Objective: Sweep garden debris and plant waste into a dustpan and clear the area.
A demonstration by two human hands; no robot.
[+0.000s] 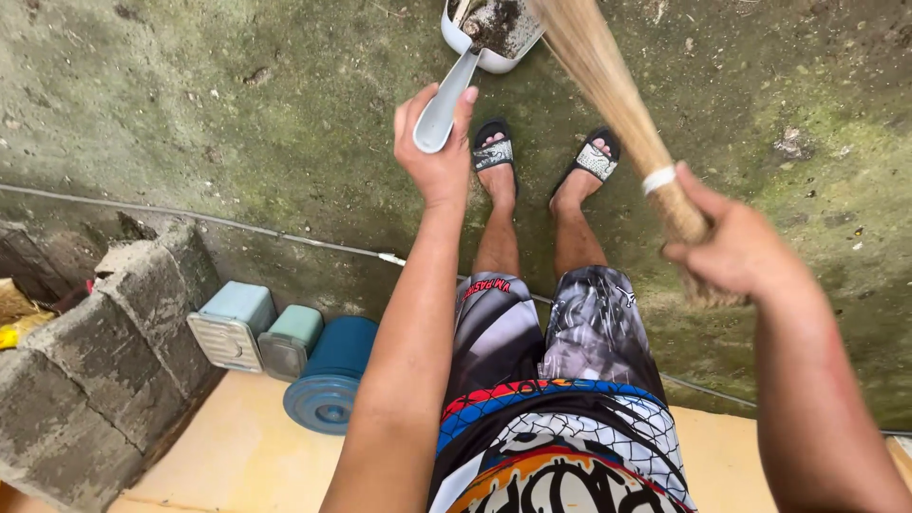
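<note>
left hand (437, 152) clamped on dustpan (489, 33) handle, pan at twelve o'clock already holding dirt; right hand (736, 249) gripping broom (617, 104) at three o'clock; mossy ground (237, 114) apparently still unswept.

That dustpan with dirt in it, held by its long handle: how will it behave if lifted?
The dustpan looks like stiff light plastic. With the left hand at the handle's far end, it probably feels front-heavy, and the loose dirt may spill if tilted.

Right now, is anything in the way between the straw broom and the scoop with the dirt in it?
Nothing visible. The tan straw broom, held by the right hand, has its bristles right at the mouth of the pale grey plastic dustpan, which the left hand holds by its handle.
</note>
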